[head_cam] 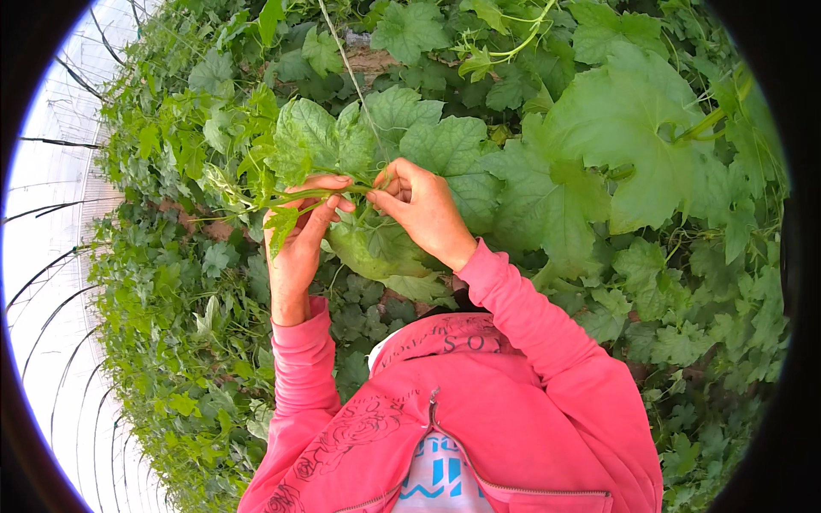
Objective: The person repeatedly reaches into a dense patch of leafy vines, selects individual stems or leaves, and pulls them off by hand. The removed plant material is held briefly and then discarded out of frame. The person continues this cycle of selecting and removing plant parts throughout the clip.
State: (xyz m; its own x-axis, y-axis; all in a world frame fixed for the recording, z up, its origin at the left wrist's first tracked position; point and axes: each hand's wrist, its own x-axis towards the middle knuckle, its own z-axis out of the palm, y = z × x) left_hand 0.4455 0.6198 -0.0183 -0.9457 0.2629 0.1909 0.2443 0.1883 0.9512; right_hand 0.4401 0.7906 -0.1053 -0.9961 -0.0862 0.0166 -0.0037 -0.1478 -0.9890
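A green vine stem (314, 193) runs between my two hands, in front of my chest. My left hand (304, 231) has its thumb and fingers closed around the stem, close to the leafy shoot tip (224, 186) on the left. Pinched between thumb and forefinger, the same stem meets my right hand (420, 205) at a joint beside thin tendrils. A pale string (349, 67) comes down from the top and ends from view near my right fingertips. Broad lobed leaves (442, 147) spread behind and below both hands.
Large leaves on a thick stem (705, 122) hang close on the right. Another shoot with curling tendrils (526, 42) reaches in at the top. Dense vines (167, 295) fill the left side, before a greenhouse wall of clear film with dark hoops (48, 208).
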